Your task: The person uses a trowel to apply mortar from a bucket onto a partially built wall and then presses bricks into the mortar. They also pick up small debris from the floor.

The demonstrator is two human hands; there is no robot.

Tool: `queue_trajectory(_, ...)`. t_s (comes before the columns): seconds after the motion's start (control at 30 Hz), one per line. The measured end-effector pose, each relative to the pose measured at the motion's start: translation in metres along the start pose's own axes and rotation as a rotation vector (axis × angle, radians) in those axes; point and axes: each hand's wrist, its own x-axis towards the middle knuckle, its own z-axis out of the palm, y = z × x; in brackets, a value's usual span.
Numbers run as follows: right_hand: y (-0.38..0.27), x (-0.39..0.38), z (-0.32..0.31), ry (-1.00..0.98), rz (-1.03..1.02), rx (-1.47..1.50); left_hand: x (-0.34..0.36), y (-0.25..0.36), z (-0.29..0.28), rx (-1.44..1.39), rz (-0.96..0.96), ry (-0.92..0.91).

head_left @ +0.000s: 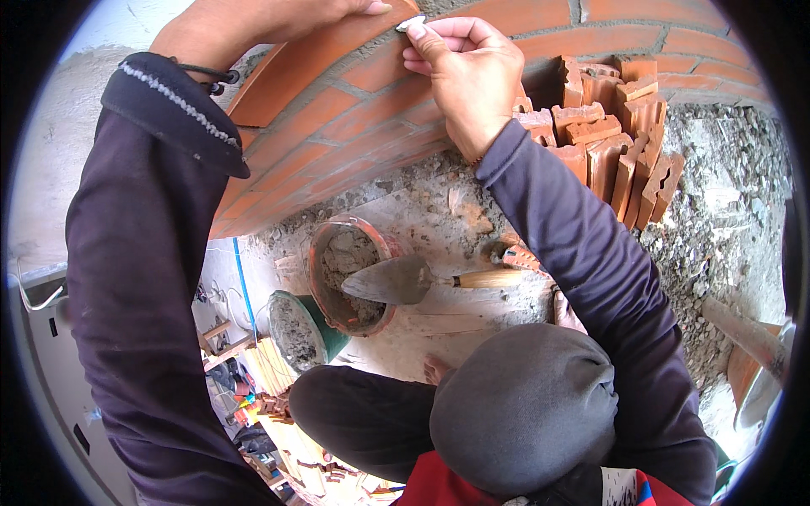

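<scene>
My right hand [477, 72] is closed in a pinch on a small white piece [410, 24], whose kind I cannot make out. It is at the edge of the top brick [325, 59] of an orange brick wall [380, 114]. My left hand [316, 10] lies against that top brick. The frame's upper edge cuts off most of its fingers, with one fingertip showing on the brick. Below the wall, a trowel [392, 281] with a wooden handle rests across the rim of an orange bucket [390, 244] holding grey mortar [350, 253].
Hollow orange bricks [603, 135] are stacked against the wall at the right. A green bucket [332, 325] of grey mix stands beside the orange one. Rubble [717, 202] covers the ground at right, near a wooden handle [742, 337]. Lumber [270, 367] lies lower left.
</scene>
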Motion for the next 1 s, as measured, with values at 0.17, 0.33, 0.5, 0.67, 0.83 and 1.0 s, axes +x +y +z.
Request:
queue_trajectory(0.17,-0.003,0.002,0.001,0.019,0.05,0.006,-0.001,0.0,-0.002,-0.013,0.012,0.019)
queue_trajectory(0.33,-0.003,0.004,0.001,0.027,0.047,-0.034,0.0,-0.001,-0.001,0.013,0.007,0.031)
queue_trajectory(0.5,-0.002,0.004,-0.003,0.001,0.062,0.018,-0.002,0.005,-0.006,0.014,-0.002,0.023)
queue_trajectory(0.67,-0.001,0.002,-0.003,0.02,0.064,0.062,0.0,0.005,-0.008,-0.011,-0.02,-0.007)
queue_trajectory(0.83,-0.008,0.004,-0.003,0.037,0.132,0.048,0.0,0.001,0.0,-0.023,-0.032,0.019)
queue_trajectory(1.0,-0.011,0.009,0.0,0.094,0.133,-0.007,0.0,0.008,-0.002,0.009,-0.004,0.063)
